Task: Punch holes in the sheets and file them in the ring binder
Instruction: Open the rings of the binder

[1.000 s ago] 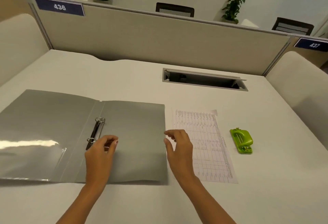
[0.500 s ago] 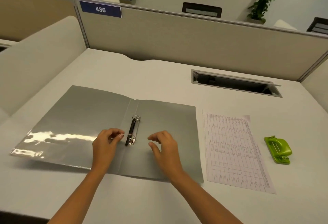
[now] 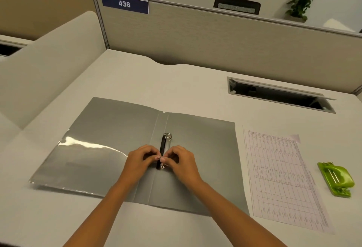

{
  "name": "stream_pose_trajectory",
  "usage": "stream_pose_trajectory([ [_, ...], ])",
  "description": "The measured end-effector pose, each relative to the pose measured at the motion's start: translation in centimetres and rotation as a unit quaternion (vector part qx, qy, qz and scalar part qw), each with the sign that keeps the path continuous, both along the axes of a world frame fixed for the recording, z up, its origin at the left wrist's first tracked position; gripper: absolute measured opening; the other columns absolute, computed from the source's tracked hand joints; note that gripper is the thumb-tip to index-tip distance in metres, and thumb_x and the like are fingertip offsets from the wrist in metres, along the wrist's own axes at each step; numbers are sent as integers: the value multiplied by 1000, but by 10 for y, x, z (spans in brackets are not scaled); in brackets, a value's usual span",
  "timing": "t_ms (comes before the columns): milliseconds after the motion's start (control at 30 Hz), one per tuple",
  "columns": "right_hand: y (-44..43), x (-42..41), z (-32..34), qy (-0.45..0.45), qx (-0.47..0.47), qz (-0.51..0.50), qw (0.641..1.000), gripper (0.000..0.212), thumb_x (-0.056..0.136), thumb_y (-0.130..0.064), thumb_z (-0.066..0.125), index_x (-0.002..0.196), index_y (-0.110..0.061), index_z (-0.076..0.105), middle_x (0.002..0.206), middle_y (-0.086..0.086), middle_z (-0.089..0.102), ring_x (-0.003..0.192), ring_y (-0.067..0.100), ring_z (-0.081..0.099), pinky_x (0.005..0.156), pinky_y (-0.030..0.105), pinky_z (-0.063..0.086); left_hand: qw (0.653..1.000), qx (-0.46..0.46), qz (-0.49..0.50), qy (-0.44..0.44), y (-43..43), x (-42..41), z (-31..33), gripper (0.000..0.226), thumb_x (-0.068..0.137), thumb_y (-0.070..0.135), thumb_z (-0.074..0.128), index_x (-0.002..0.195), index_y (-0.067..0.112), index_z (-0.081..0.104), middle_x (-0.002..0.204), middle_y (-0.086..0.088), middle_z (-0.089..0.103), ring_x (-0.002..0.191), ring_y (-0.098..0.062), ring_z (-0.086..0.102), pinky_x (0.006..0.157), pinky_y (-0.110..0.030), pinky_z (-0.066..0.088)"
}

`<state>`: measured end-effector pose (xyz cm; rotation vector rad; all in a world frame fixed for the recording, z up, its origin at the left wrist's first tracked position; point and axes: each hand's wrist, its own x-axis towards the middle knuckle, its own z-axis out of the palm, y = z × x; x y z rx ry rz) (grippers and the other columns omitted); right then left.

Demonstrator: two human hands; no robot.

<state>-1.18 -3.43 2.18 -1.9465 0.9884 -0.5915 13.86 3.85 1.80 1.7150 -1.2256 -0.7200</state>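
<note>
At the near end of the open ring binder point(image 3: 109, 148), the left hand point(image 3: 137, 163) and right hand point(image 3: 184, 165) are pinching its near ring point(image 3: 162, 161), likely prying it apart; the sheets point(image 3: 284, 180) are lying unpunched right of it, before the green punch point(image 3: 336, 178).

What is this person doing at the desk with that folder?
A person is working on a grey ring binder that lies open and flat on the desk. The left hand and right hand both pinch the nearer ring of its clip, seemingly to pull it open. A printed sheet lies just right of the binder, and a green hole punch sits further right. Neither is being touched.
</note>
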Motion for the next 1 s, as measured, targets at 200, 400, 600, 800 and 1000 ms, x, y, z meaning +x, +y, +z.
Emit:
stream_pose_trajectory([
  [200, -19, -6, -4, 14, 26, 85, 996, 12, 78, -24, 73, 85, -14, 72, 84, -2, 64, 78, 12, 57, 71, 25, 48, 994, 65, -82, 3, -11, 10, -4, 10, 87, 16, 64, 81, 21, 70, 86, 11, 67, 84, -10, 63, 78, -22, 51],
  [400, -20, -9, -8, -7, 47, 88, 995, 11, 81, -29, 70, 84, -19, 71, 85, -2, 65, 81, 13, 58, 74, 29, 49, 992, 81, -93, 23, -14, 12, -1, 14, 88, 14, 64, 79, 22, 71, 86, 10, 69, 84, -7, 64, 78, -17, 50],
  [600, -21, -8, -3, 12, 65, 100, 993, 15, 88, -32, 60, 81, -28, 72, 88, -7, 65, 89, 9, 53, 83, 31, 45, 992, 84, -94, 19, -14, 16, -1, 18, 86, 13, 66, 76, 27, 72, 82, 15, 71, 83, -5, 65, 78, -14, 49],
  [800, -21, -6, -6, 20, 62, 93, 994, 19, 90, -28, 58, 80, -23, 73, 88, -7, 65, 91, 11, 53, 84, 30, 43, 992, 81, -86, 35, -14, 18, 1, 35, 84, 11, 67, 70, 43, 72, 79, 15, 73, 81, -4, 67, 77, -12, 50],
  [1000, -21, -6, -5, 18, 68, 99, 993, 19, 91, -26, 58, 76, -33, 67, 87, -10, 64, 92, 13, 54, 85, 33, 44, 995, 59, -74, 25, -12, 20, -4, 42, 81, 8, 70, 68, 48, 71, 79, 16, 73, 80, -5, 68, 79, -15, 52],
])
